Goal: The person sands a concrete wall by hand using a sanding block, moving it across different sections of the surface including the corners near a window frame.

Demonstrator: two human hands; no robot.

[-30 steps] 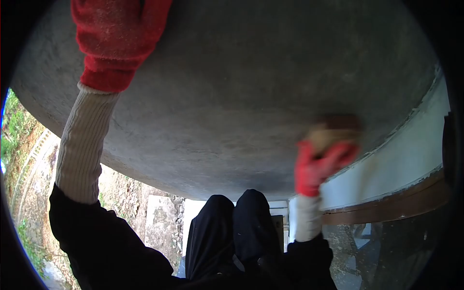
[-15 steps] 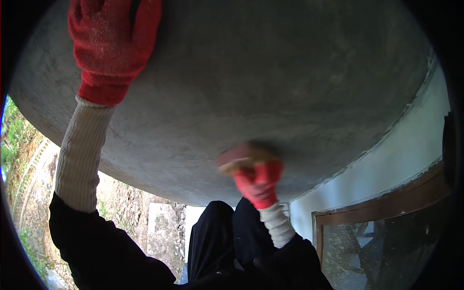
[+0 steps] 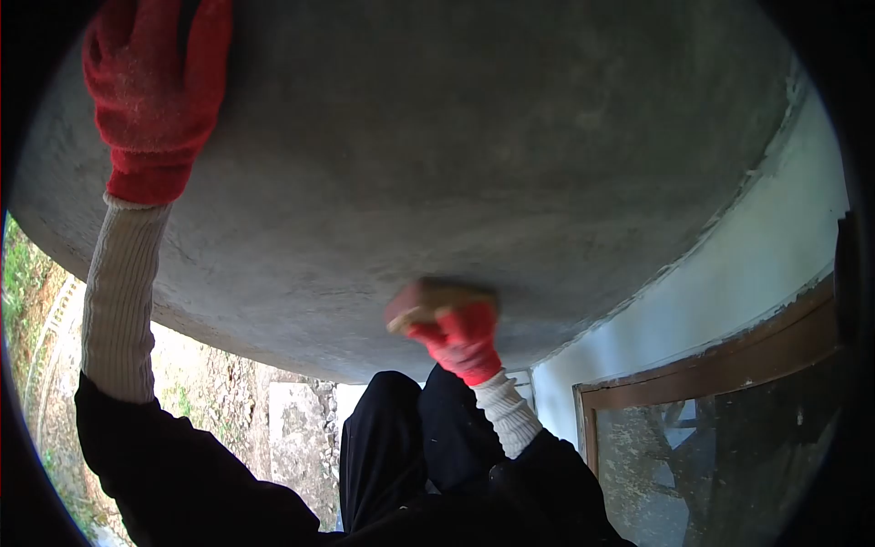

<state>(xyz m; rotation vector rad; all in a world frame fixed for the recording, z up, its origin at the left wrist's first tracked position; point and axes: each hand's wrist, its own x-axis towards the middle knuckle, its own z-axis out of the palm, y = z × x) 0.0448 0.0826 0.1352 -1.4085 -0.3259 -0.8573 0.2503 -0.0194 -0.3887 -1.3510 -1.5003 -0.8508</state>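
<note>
The grey concrete slab (image 3: 456,173) takes up most of what I can see from here, its face mottled with pale and dark smears. Along the slab's right edge runs a white wall (image 3: 702,283), the seam between them rough and uneven. Past the slab's left edge lies rocky ground (image 3: 205,374) in bright light, with green plants (image 3: 18,273) at its far side. A window (image 3: 665,456) sits to the right below the slab, set in a brown wooden frame (image 3: 729,360) that borders the white wall; its glass looks speckled.

Below the slab's near edge are the person's two knees (image 3: 383,428), side by side in dark trousers. Both arms wear black sleeves, with pale ribbed cuffs between them and the red gloves.

The left hand (image 3: 150,96) is up at the slab's upper left, laid against the concrete, fingers extended, thumb apart and nothing gripped that I can make out; the fingertips run out of sight at the top.

The right hand (image 3: 463,339) is near the slab's lower middle, above the knees, its fingers grasping a small brown block (image 3: 437,299). The block is blurred, but its far side seems to rest against the slab, with the gloved fingers wrapped around its near side.
</note>
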